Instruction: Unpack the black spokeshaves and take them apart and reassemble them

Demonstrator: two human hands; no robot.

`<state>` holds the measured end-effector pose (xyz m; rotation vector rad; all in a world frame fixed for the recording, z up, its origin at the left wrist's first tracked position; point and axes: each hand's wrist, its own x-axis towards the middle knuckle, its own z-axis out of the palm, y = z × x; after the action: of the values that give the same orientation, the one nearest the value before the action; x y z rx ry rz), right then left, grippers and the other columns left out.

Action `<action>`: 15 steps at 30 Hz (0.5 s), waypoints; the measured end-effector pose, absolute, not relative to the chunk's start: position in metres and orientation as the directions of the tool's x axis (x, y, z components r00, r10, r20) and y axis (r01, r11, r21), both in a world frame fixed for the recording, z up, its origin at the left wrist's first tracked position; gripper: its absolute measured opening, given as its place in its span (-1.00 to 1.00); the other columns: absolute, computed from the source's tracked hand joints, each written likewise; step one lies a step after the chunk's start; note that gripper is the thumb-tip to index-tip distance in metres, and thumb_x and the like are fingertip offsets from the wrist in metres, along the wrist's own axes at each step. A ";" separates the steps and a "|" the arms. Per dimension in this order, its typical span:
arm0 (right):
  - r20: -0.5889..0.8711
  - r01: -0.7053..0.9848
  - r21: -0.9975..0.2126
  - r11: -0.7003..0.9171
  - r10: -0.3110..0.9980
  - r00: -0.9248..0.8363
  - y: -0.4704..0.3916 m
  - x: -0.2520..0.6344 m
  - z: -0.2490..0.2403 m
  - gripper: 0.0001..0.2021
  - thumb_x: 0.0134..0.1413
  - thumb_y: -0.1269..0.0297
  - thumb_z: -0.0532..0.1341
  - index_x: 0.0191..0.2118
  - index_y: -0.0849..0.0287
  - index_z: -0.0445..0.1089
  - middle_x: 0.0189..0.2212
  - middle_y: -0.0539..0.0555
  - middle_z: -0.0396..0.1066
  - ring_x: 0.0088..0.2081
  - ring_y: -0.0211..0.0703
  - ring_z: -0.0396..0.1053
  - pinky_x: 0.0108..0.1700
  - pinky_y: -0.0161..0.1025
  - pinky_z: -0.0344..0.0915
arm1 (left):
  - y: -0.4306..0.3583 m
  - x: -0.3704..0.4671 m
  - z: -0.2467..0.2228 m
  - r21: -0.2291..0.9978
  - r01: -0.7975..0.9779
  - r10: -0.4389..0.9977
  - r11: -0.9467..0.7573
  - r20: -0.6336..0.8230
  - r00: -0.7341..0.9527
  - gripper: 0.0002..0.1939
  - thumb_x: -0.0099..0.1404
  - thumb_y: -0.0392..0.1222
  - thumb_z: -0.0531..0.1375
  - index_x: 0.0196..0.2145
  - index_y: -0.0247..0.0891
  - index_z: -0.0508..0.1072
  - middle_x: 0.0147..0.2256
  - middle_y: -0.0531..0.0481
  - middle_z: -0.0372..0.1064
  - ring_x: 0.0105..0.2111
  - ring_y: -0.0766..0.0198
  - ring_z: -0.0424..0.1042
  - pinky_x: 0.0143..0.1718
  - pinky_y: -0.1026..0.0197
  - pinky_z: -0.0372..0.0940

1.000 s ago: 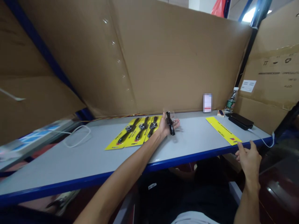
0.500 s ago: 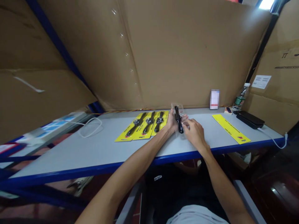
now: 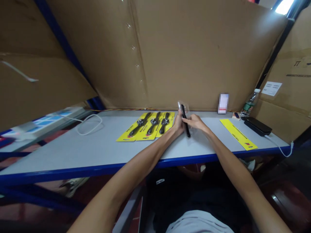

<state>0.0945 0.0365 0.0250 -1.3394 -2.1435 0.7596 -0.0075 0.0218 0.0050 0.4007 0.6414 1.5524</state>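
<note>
a broad sheet of brown cardboard (image 3: pixel 179 55) leans behind the grey, blue-edged worktop (image 3: pixel 97 152), with a blue metal post (image 3: pixel 58 38) slanting down at the left. more cardboard (image 3: pixel 279 108) closes off the right side, bearing a white label (image 3: pixel 272 88). a bright light (image 3: pixel 284 6) glares at upper right, above a dim reddish floor (image 3: pixel 97 194).

- A ceiling light (image 3: pixel 284 6) at upper right burns out to white, its haze spilling onto the cardboard panel (image 3: pixel 182 58).
- The table (image 3: pixel 97 155) gets moderate, even light with faint, soft shadows.
- Underneath, everything sinks into murky dark.
- Small glints show on the panel and the clear plastic (image 3: pixel 186 107).
- Wide-angle distortion stretches the forearms (image 3: pixel 141 158) toward the lower corners.
- Print on the yellow cards (image 3: pixel 125 138) is mostly too soft to read; coarse pixel blocks mask the phone (image 3: pixel 223 103).
</note>
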 end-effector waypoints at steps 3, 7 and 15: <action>0.070 0.536 -0.791 0.296 0.913 -0.401 0.046 0.094 0.019 -0.53 0.18 0.00 0.33 -0.64 0.13 0.29 -0.75 -0.03 0.21 -0.60 -0.24 0.25 -0.55 -0.33 0.05 | 0.018 -0.007 0.007 0.621 -0.782 0.990 0.057 -0.138 -0.038 -0.43 0.46 0.30 0.03 -0.06 -0.27 0.51 -0.42 -0.08 0.50 -0.48 0.10 0.54 -0.46 0.12 0.45; 0.025 0.477 -0.850 0.223 0.922 -0.387 0.047 0.094 0.012 -0.61 0.23 0.13 0.23 -0.60 0.13 0.31 -0.71 -0.03 0.27 -0.62 -0.24 0.24 -0.56 -0.31 0.09 | 0.017 -0.005 0.004 0.641 -0.761 0.984 0.102 -0.180 -0.020 -0.47 0.47 0.28 0.01 -0.10 -0.23 0.49 -0.43 -0.06 0.48 -0.48 0.09 0.53 -0.48 0.11 0.45; -0.005 0.266 -0.962 0.070 0.962 -0.272 0.043 0.091 0.008 -0.67 0.22 0.14 0.27 -0.53 0.17 0.35 -0.68 -0.04 0.31 -0.59 -0.27 0.27 -0.49 -0.35 0.17 | 0.023 -0.008 -0.003 0.763 -0.644 0.972 0.046 -0.183 -0.148 -0.58 0.51 0.15 0.03 -0.16 -0.27 0.45 -0.48 -0.02 0.40 -0.54 0.22 0.45 -0.45 0.21 0.42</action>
<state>0.0908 0.0426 0.0077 -1.2436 -1.6376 1.2406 -0.0078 0.0229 -0.0028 0.4977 0.8727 1.5110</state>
